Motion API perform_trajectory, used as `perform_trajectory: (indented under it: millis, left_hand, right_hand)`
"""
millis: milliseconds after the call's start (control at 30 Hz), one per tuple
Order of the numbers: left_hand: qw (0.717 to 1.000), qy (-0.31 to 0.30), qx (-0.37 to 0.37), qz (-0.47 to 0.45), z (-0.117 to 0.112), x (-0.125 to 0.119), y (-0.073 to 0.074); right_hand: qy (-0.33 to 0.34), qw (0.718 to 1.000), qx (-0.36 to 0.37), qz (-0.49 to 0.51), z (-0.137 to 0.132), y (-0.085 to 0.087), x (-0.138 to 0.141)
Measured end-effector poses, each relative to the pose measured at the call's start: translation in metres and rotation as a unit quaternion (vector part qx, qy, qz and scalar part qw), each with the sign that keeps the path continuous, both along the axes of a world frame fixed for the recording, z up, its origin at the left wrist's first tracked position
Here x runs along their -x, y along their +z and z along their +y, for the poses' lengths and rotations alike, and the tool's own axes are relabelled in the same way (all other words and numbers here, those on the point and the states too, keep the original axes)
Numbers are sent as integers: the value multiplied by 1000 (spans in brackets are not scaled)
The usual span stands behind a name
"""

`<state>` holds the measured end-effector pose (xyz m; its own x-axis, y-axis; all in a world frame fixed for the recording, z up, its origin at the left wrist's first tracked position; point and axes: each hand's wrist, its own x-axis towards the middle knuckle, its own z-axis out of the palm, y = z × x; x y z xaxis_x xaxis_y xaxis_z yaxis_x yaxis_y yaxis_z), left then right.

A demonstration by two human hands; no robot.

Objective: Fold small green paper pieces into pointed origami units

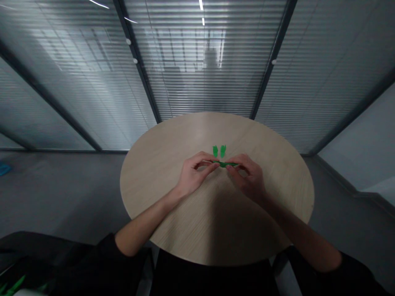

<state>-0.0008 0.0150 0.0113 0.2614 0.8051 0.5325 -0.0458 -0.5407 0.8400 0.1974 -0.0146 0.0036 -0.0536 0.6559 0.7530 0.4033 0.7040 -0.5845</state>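
Note:
A thin green strip is stretched level between my two hands, just above or on the wooden table; I cannot tell what kind of thing it is. My left hand pinches its left end between thumb and fingers. At the other end, my right hand grips it in the same way. Just beyond the fingertips lie two small flat green pieces side by side, the left piece and the right piece. Their exact kind is too small to make out.
The round wooden table stands before me, with a dark shadow over its near part. Behind it rise glass panels with blinds. Green leaves show at the lower left, and a blue thing lies on the floor at far left.

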Motion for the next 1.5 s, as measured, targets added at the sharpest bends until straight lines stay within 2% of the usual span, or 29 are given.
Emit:
perform_trajectory:
  millis: [167,400,600,733,900,1067,1300,1500]
  left_hand:
    - [999,11,-27,11,-1,1,-1]
    - [989,57,-123,56,-2,2,0]
    - [985,68,-142,66,-2,3,0]
    - [988,59,-132,64,-2,2,1]
    - [995,32,-76,57,-2,0,-1]
    - [995,8,-37,87,-3,-3,-3]
    - [995,-10,-19,99,-2,-1,-4]
    - [995,0,-14,102,-2,-1,-4]
  right_hand:
    - [0,1000,-2,1,0,0,1]
    - [-1,1000,-15,-15,0,0,1]
    - [-4,1000,-12,-12,0,-2,1]
    - [2,1000,-6,-12,0,-2,1]
    - [-6,999,-12,-39,0,1,0]
    - [6,998,-28,-61,3,1,0]
    - [11,998,23,-55,7,-5,0]
    - [1,997,49,-51,9,-8,0]
